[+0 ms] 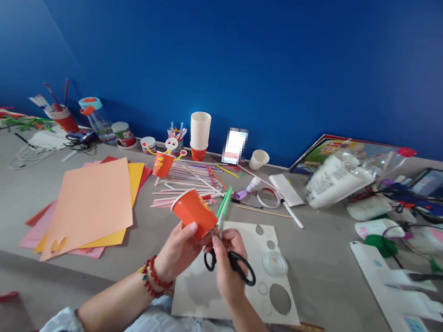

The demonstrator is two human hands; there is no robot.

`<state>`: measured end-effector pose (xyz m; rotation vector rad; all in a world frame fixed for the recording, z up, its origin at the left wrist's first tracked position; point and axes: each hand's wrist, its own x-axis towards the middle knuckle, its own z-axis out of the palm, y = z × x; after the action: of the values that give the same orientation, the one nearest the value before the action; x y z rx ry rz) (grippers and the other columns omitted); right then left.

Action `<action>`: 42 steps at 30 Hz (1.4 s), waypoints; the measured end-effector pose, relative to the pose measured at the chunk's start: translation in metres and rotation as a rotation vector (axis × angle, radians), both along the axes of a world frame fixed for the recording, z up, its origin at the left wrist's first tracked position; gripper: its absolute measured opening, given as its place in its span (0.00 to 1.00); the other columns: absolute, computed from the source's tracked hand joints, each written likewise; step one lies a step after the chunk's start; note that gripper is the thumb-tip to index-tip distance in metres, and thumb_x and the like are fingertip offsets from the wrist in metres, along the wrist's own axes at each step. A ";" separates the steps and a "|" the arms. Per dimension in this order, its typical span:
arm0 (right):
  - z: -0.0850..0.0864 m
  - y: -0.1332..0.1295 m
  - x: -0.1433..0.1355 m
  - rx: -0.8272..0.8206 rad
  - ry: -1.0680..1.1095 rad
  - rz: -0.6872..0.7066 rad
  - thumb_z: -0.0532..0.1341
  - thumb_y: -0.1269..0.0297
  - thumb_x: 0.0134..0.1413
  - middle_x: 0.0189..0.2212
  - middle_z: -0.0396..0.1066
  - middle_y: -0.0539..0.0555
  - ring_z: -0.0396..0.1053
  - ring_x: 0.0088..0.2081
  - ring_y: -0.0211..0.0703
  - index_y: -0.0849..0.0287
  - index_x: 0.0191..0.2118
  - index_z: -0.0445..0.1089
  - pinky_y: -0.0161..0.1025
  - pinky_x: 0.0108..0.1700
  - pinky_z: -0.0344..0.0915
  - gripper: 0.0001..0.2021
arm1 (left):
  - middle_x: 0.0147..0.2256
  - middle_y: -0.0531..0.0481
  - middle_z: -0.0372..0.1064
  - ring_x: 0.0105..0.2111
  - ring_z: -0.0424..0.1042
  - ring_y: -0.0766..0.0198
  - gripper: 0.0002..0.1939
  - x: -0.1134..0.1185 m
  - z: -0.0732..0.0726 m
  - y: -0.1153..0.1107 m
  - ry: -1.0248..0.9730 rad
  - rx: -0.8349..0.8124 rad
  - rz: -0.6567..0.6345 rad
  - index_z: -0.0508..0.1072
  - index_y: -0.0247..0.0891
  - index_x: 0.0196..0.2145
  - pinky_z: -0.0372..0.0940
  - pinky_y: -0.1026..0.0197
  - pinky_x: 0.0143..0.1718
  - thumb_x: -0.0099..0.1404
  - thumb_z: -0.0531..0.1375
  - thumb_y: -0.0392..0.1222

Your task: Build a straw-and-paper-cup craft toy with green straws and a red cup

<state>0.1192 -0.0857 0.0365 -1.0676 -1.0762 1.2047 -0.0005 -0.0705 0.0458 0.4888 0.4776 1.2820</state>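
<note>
An orange-red paper cup (pixel 194 212) with yellow markings lies tilted on its side in my left hand (pixel 181 250), its rim facing left. My left hand's fingers are wrapped round it. Scissors (pixel 241 267) with black handles are in my right hand (pixel 228 267), blades pointing up and away beside the cup's base. Green strips (pixel 224 203) show along the blades; how they are held is hidden. The fingertips of both hands meet near the cup's base. Below them lies a white sheet (pixel 242 305) with round holes and drawn circles.
Coloured paper sheets (pixel 94 203) are stacked at the left. Straws and pipe cleaners (pixel 191 175) lie behind the cup, near a decorated rabbit cup (pixel 163 164) and stacked white cups (pixel 199 129). A clear round lid (pixel 275 263) rests on the white sheet. At the right is a power strip (pixel 391 303).
</note>
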 end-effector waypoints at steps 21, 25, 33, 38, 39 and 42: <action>-0.004 -0.001 -0.002 -0.057 0.222 -0.002 0.63 0.58 0.59 0.20 0.70 0.45 0.67 0.24 0.37 0.54 0.30 0.64 0.35 0.30 0.62 0.10 | 0.31 0.50 0.66 0.25 0.58 0.70 0.19 0.005 -0.002 -0.004 0.021 0.007 0.019 0.73 0.33 0.44 0.61 0.64 0.26 0.59 0.67 0.48; 0.001 0.003 -0.003 -0.128 0.388 0.019 0.64 0.59 0.56 0.22 0.71 0.46 0.66 0.24 0.36 0.55 0.30 0.63 0.34 0.29 0.61 0.10 | 0.32 0.49 0.67 0.26 0.60 0.68 0.19 0.006 0.000 -0.004 0.026 0.054 0.038 0.73 0.35 0.47 0.62 0.63 0.27 0.59 0.67 0.44; -0.002 0.002 0.000 -0.036 0.211 -0.002 0.64 0.60 0.58 0.22 0.71 0.46 0.68 0.24 0.38 0.55 0.32 0.64 0.36 0.32 0.63 0.09 | 0.27 0.51 0.64 0.26 0.61 0.68 0.15 0.007 -0.003 -0.004 0.018 0.060 0.056 0.74 0.33 0.38 0.61 0.64 0.28 0.59 0.67 0.47; 0.004 0.008 -0.001 -0.131 0.322 0.012 0.64 0.59 0.56 0.21 0.71 0.46 0.66 0.23 0.38 0.55 0.30 0.63 0.35 0.29 0.61 0.11 | 0.28 0.50 0.66 0.27 0.63 0.65 0.12 0.008 0.002 -0.002 0.075 0.036 0.074 0.73 0.35 0.37 0.62 0.62 0.29 0.60 0.66 0.44; 0.005 0.009 -0.001 -0.156 0.348 0.017 0.64 0.59 0.56 0.21 0.70 0.46 0.65 0.23 0.38 0.55 0.30 0.63 0.35 0.28 0.61 0.11 | 0.28 0.50 0.67 0.28 0.64 0.65 0.11 0.009 0.003 -0.001 0.075 0.044 0.072 0.73 0.35 0.37 0.63 0.61 0.30 0.60 0.66 0.43; 0.004 0.010 -0.001 -0.154 0.341 0.018 0.64 0.59 0.56 0.21 0.70 0.46 0.65 0.23 0.37 0.55 0.30 0.63 0.35 0.28 0.60 0.11 | 0.28 0.50 0.67 0.28 0.64 0.65 0.10 0.008 0.003 0.000 0.051 0.056 0.063 0.73 0.35 0.37 0.63 0.61 0.31 0.61 0.65 0.43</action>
<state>0.1182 -0.0754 0.0401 -0.9255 -0.7406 1.4418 0.0079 -0.0704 0.0492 0.5582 0.5046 1.3492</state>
